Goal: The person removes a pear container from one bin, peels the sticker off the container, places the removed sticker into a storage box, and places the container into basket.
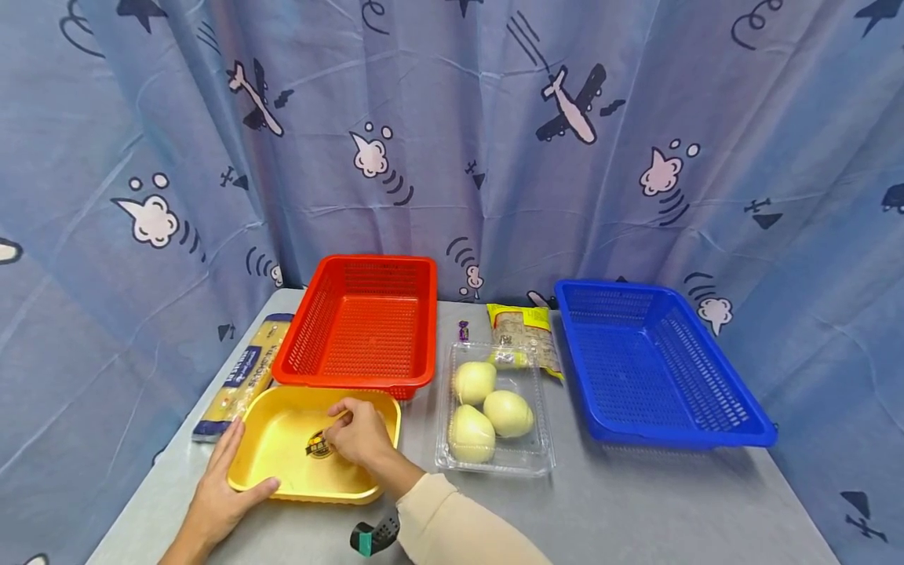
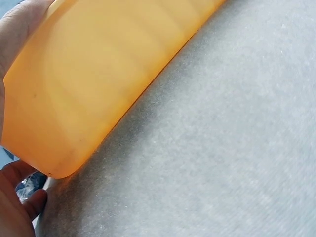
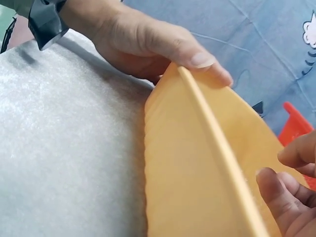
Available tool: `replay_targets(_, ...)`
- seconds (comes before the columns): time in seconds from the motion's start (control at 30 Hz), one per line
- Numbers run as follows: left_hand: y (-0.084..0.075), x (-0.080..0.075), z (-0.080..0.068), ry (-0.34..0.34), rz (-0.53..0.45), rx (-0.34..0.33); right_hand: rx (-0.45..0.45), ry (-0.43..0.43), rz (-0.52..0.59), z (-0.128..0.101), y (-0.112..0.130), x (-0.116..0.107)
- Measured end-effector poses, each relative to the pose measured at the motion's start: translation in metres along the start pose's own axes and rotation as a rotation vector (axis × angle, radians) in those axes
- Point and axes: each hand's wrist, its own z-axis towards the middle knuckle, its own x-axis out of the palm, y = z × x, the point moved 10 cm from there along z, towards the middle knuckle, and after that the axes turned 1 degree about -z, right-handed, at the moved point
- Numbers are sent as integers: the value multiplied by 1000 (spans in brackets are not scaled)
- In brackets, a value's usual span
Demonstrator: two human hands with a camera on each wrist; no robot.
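A yellow plastic basin (image 1: 275, 459) stands at the front left of the table, with a round black-and-gold sticker (image 1: 316, 446) on its floor. My left hand (image 1: 215, 496) grips its near left corner, thumb at the near rim and fingers along the left side. Inside the basin is my right hand (image 1: 362, 433), its fingers loosely bent beside the sticker. The right wrist view shows a gap between that hand's thumb and forefinger, with nothing seen in it. Seen from the left wrist, the basin's wall (image 2: 108, 59) meets the grey table.
Behind the basin sits a red basket (image 1: 374, 337). A spaghetti pack (image 1: 250, 365) lies at left. To the right are a clear box (image 1: 519, 463) of three pale round fruits (image 1: 473, 433), a small purple-wrapped candy (image 1: 463, 330), a yellow bag (image 1: 540, 333) and a blue basket (image 1: 628, 369).
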Motion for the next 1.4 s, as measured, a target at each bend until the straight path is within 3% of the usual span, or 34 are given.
replay_targets(0.33, 2, -1, -2, -1, -5, -19, -44, 75, 211, -5, 15, -9)
replay_targets(0.83, 7, 2, -4, 5, 0, -50, -130, 148, 375, -21, 43, -31)
replay_targets(1.4, 4, 3, -2, 3, 12, -33, -288, 152, 400, -49, 73, -65)
